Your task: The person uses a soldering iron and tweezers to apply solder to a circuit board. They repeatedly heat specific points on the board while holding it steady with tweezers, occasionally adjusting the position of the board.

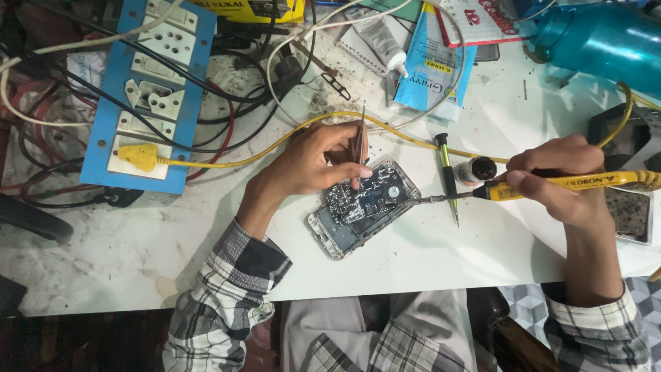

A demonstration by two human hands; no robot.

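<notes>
An opened phone lies tilted on the white table, its circuit board bare. My left hand pinches metal tweezers with their tips down on the board. My right hand grips a yellow soldering iron; its dark tip reaches left to the phone's right edge. A yellow cable runs behind my left hand to a yellow plug.
A blue board of white sockets lies at the left among tangled wires. A green-handled screwdriver and a small dark jar sit between my hands. A teal bottle, a tube and packets crowd the back. A grimy tray lies right.
</notes>
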